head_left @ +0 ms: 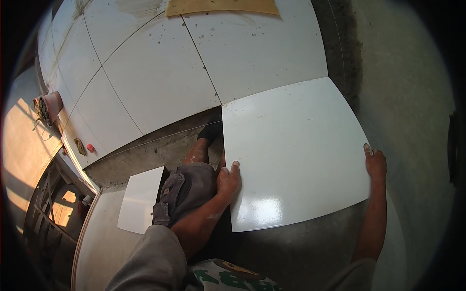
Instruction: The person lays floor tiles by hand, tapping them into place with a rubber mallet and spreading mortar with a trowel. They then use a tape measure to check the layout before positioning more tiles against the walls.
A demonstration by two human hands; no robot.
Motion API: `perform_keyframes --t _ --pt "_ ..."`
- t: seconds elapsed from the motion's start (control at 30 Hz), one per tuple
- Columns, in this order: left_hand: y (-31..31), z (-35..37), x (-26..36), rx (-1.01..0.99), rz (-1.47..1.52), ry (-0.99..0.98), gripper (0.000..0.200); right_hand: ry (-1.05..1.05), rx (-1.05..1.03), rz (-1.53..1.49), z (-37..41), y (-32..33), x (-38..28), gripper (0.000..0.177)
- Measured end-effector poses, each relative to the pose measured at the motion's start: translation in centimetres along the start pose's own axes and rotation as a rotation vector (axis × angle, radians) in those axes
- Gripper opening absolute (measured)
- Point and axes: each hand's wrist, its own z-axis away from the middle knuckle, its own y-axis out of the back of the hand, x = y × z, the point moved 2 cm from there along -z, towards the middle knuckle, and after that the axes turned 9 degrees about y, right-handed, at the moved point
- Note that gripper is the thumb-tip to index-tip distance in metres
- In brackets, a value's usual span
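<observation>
A large glossy white floor tile [296, 150] lies between my hands, its far edge against the laid white tiles [252, 53]. My left hand [228, 182] is closed on its left edge, the thumb on top. On the opposite edge, my right hand [376, 162] grips with the thumb up and the fingers hidden beneath. The tile's far left corner meets the joint between two laid tiles. What lies under the tile cannot be seen.
A smaller white tile piece [141, 201] lies left of my legs. Beyond are a mortar strip [131, 150] with a taut string, a bucket [48, 107], a small red object [91, 148] and a tan board [223, 7]. The floor's edge [85, 228] drops off at left.
</observation>
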Motion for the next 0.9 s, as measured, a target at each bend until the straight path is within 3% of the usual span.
perform_keyframes --t 0.2,0.4,0.57,0.67,0.73,0.8,0.9 --pt "0.6 0.8 1.1 -0.055 -0.040 0.011 0.059 -0.011 0.052 0.025 0.2 0.3 -0.1 0.061" --pt "0.3 0.3 0.5 -0.025 0.080 -0.127 0.059 -0.025 0.045 0.032 -0.1 -0.1 0.2 0.062" --pt "0.0 0.5 0.8 -0.070 0.008 0.030 0.058 -0.017 0.044 0.020 -0.2 -0.2 0.5 0.062" --pt "-0.2 0.1 0.2 -0.068 -0.048 0.026 0.057 -0.056 -0.038 -0.017 0.2 0.8 -0.6 0.061" --pt "-0.8 -0.8 -0.8 -0.158 0.019 0.084 0.060 -0.021 0.110 0.004 -0.2 -0.7 1.0 0.059" --pt "-0.5 0.0 0.4 -0.147 0.055 0.105 0.061 -0.081 -0.032 0.021 0.2 0.8 -0.4 0.060" --pt "0.5 1.8 2.7 -0.065 -0.060 0.105 0.060 -0.052 0.062 0.014 0.1 -0.1 0.5 0.060"
